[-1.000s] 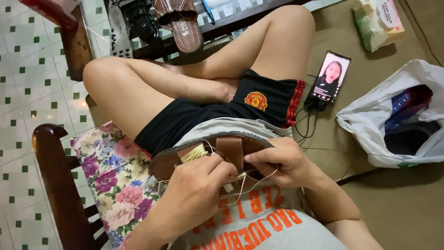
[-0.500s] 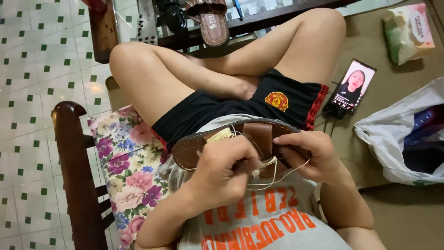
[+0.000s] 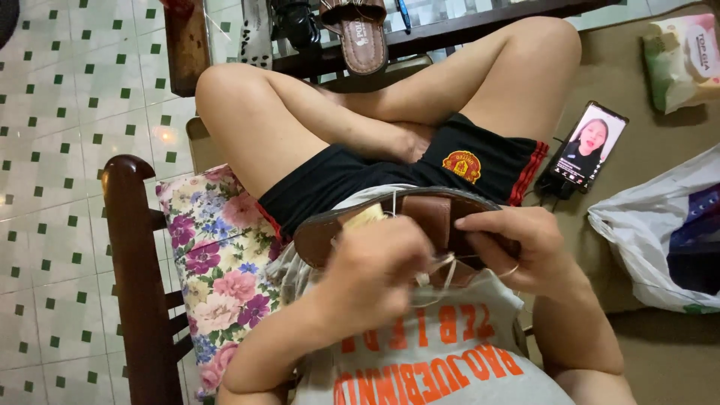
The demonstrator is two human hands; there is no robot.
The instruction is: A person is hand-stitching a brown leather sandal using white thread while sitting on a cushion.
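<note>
The person sits cross-legged with a brown sandal (image 3: 420,221) resting on the lap, sole turned sideways, seemingly so the strap faces both hands. The right hand (image 3: 517,251) grasps the sandal's strap end, steadying it, while the left hand (image 3: 375,274) is clenched around pale thread (image 3: 442,274) looping beneath. A floral cushion (image 3: 217,255) pads the wooden armrest (image 3: 135,270). A phone (image 3: 589,146) leans nearby, with a white plastic bag (image 3: 660,240) and a green-and-cream packet (image 3: 686,60) beyond it.

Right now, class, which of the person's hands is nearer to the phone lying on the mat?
The right hand: it holds the brown sandal just below the phone. The left hand works further left, over the sandal's middle.
</note>
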